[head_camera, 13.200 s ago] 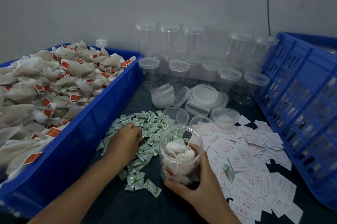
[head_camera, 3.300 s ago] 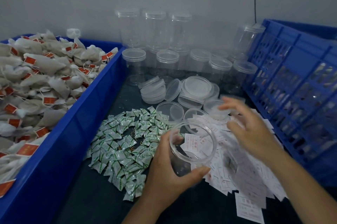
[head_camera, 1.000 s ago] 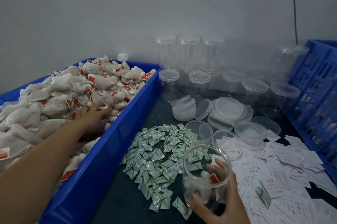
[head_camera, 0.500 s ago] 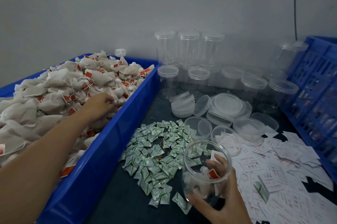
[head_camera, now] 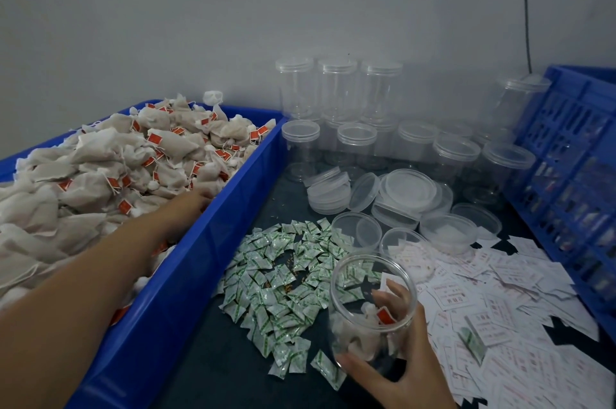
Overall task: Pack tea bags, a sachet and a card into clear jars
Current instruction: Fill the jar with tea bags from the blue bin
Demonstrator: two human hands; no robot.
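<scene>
My right hand (head_camera: pixel 400 372) grips an open clear jar (head_camera: pixel 346 292), tilted on the dark table, with a few tea bags and a red tag inside. My left hand (head_camera: pixel 195 201) reaches into the blue bin (head_camera: pixel 200 268), knuckles up, among the heap of beige tea bags (head_camera: pixel 116 168) beside the bin's right wall; its fingertips are buried and blurred. Green-and-white sachets (head_camera: pixel 276 275) lie scattered left of the jar. White printed cards (head_camera: pixel 500 292) are spread to its right.
Lidded empty jars (head_camera: pixel 356 142) stand in rows against the back wall. Loose lids and open tubs (head_camera: pixel 410 188) are piled in front of them. A blue slatted crate (head_camera: pixel 573 175) borders the right side.
My left hand has shifted a little toward the bin's right wall within the tea bags. My right hand still holds the jar in the same place.
</scene>
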